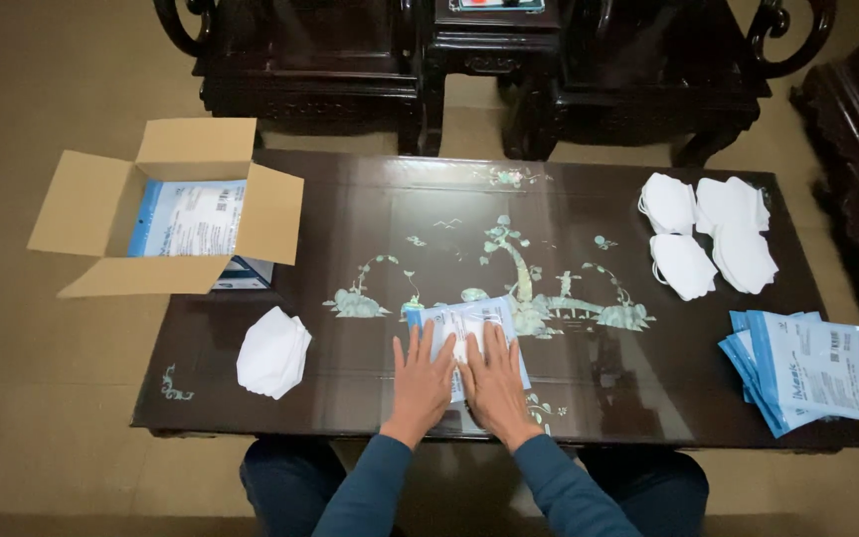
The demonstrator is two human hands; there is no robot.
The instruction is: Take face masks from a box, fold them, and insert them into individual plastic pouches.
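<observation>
White-and-blue mask pouch (469, 333) lies flat under left hand (422, 383) and right hand (494, 383), both spread open, gripping nothing; open cardboard box (82, 204) left of it holds pouches.

We count one open cardboard box (166, 204) at upper left, one stack of white masks (272, 352) at lower left, three mask piles (710, 234) at upper right, one fan of blue-and-white pouches (799, 368) at right, and one pouch (464, 328) at centre.

Home sitting rm: inlaid table (370, 199), carved chairs (310, 60).
</observation>
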